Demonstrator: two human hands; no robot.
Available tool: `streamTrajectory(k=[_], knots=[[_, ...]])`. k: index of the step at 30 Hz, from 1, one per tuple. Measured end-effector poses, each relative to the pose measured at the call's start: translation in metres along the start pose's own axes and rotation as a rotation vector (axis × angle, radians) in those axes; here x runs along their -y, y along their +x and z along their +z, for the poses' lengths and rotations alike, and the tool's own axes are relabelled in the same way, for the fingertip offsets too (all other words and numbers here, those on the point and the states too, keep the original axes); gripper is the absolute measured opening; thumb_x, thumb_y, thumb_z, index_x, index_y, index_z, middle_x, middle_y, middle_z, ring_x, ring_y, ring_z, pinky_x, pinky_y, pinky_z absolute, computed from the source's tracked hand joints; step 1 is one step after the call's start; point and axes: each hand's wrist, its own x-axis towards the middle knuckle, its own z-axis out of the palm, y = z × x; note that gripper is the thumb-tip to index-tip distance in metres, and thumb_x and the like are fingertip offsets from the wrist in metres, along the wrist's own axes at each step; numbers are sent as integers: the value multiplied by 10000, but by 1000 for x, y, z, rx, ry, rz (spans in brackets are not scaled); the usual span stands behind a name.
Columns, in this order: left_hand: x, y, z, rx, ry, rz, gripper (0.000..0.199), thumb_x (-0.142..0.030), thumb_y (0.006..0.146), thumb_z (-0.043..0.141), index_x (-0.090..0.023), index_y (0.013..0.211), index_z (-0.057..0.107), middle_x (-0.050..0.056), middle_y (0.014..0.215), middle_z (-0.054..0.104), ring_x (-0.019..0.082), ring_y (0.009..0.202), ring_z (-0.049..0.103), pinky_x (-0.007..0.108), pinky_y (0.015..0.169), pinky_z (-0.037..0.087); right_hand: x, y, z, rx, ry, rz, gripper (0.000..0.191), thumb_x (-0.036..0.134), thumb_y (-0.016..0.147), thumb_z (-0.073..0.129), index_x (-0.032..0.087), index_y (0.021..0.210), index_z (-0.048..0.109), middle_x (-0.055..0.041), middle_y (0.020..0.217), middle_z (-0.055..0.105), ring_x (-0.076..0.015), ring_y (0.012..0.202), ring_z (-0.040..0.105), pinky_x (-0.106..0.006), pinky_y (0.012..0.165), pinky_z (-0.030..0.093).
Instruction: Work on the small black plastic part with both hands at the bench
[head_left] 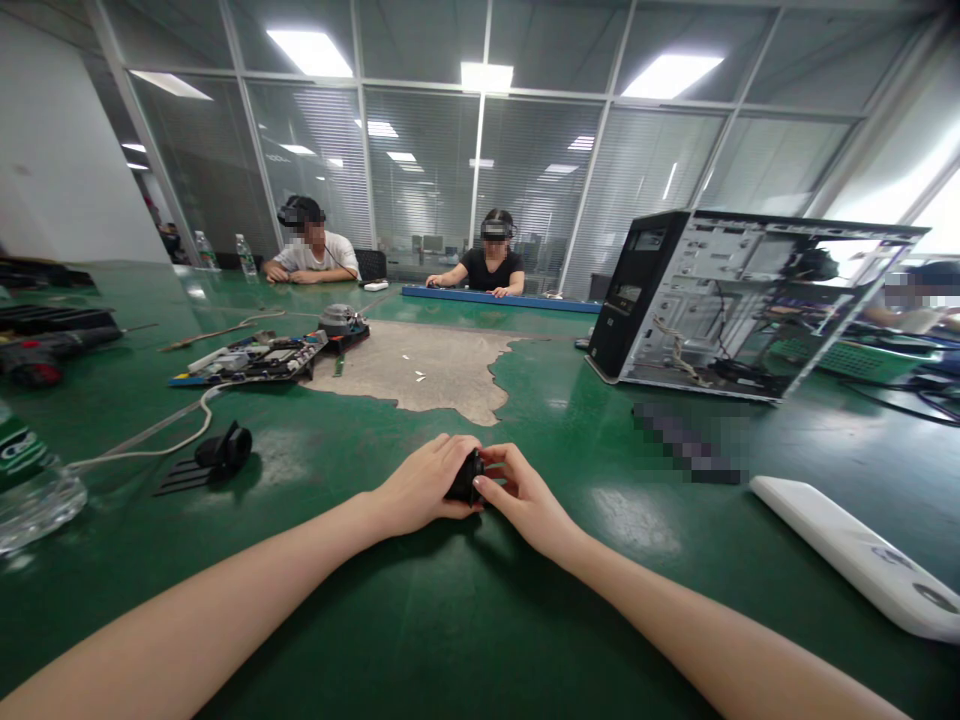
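Between my two hands is a small black part [466,480], mostly covered by fingers, so its exact kind does not show. My left hand [431,475] wraps round it from the left, thumb underneath. From the right, my right hand [521,490] grips its edge with thumb and fingertips. Both hands are closed, low over the green tabletop [480,620]. A black piece with a round ring and flat prongs [221,455] lies to the left, apart from my hands.
On the left are a water bottle [34,490], a white cable [199,420] and a circuit board [262,358]. An open computer case [720,310] stands right, beyond a white power bank-like block [855,550]. Two people [491,265] sit across the table; another person is at the far right.
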Motion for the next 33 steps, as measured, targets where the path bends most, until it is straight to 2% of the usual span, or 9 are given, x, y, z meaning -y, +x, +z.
streamTrajectory(k=[3,8,12,15,23,28,33], knots=[[0,0,-1,11,1,-16,495,-328,688,620,-184,1082,357,61,1039,494,225,877,470,350,774,400,1,0,0,14,-44,6,220,274,769,523,207,967,453,-33,929,511,-146,846,534,-292,691,495],[0,1,-1,9,13,-9,521,-288,661,641,-171,1081,355,65,1061,486,223,883,456,345,790,386,1,-1,0,28,-32,-110,227,247,729,577,213,918,457,-21,953,488,-164,948,506,-281,728,486],[0,1,0,-4,8,-6,506,-325,687,617,-173,1089,352,67,1062,484,224,885,456,348,788,385,-2,1,1,37,88,-43,190,289,749,552,216,882,436,-5,899,494,-140,842,542,-269,669,500],[0,0,0,-5,9,-5,501,-342,694,610,-176,1089,351,66,1058,485,224,876,457,350,781,387,-3,2,1,13,86,-1,216,292,736,570,214,876,426,-3,878,506,-136,799,555,-274,653,503],[0,0,1,-8,10,-10,547,-331,686,621,-166,1120,332,68,1061,488,224,887,456,353,789,391,-2,-1,5,-29,41,-2,174,259,746,553,203,858,432,-10,871,542,-148,851,574,-294,721,493],[1,-1,2,-4,-6,-16,548,-309,674,629,-167,1116,338,68,1070,489,225,904,459,355,802,389,1,-3,4,-40,105,-10,239,241,688,613,214,848,437,2,897,523,-152,912,549,-283,738,491],[3,0,3,-12,-2,-16,545,-381,693,609,-171,1116,338,73,1071,490,232,917,460,362,805,391,-4,1,1,-54,101,35,176,290,729,564,201,819,442,4,828,533,-132,773,566,-291,678,490]])
